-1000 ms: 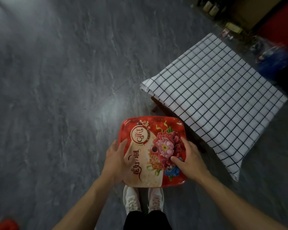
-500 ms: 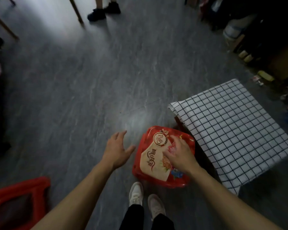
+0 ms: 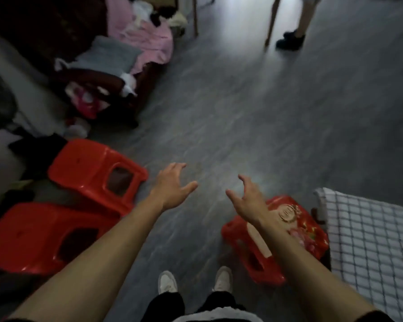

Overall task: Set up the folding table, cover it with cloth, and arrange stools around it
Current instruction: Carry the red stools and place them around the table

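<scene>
Stools number three (image 3: 96, 175) (image 3: 40, 235) (image 3: 296, 231); left hand (image 3: 170, 187) and right hand (image 3: 247, 203) spread, each grip empty.

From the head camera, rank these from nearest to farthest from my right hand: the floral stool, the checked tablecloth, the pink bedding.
From the right hand:
1. Floral stool, just below and right of it.
2. Checked tablecloth, farther right.
3. Pink bedding, far upper left.
</scene>
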The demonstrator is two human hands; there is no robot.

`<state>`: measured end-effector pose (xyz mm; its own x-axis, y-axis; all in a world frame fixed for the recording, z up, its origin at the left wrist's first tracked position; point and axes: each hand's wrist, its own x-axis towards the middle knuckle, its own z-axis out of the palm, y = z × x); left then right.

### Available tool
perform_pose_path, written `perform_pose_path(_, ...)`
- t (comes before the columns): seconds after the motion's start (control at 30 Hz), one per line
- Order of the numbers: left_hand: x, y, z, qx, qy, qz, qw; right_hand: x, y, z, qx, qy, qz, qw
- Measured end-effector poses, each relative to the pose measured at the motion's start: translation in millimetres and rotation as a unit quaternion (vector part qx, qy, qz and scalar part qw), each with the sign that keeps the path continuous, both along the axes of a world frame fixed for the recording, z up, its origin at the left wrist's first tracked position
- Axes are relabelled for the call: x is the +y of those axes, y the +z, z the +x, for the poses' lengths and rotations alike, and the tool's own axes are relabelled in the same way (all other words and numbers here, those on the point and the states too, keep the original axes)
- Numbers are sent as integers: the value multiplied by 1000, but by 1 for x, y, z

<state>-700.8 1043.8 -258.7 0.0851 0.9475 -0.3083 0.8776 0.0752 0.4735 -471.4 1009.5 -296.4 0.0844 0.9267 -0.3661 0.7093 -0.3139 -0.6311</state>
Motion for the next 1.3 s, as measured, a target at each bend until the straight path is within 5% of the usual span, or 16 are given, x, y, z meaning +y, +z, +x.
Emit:
perform_pose_path(0.6,-143,20,-367,-5,266,26,964,-9,74,-374,-13,297,57,953)
perform_pose_path(1.07,-157,-1,-493,18,420,-38,907,70,39,-558,5,458,42,888)
perform_pose_path(1.3,-183,1,-543,39,513,-68,855,98,16,-642,-21,572,25,819)
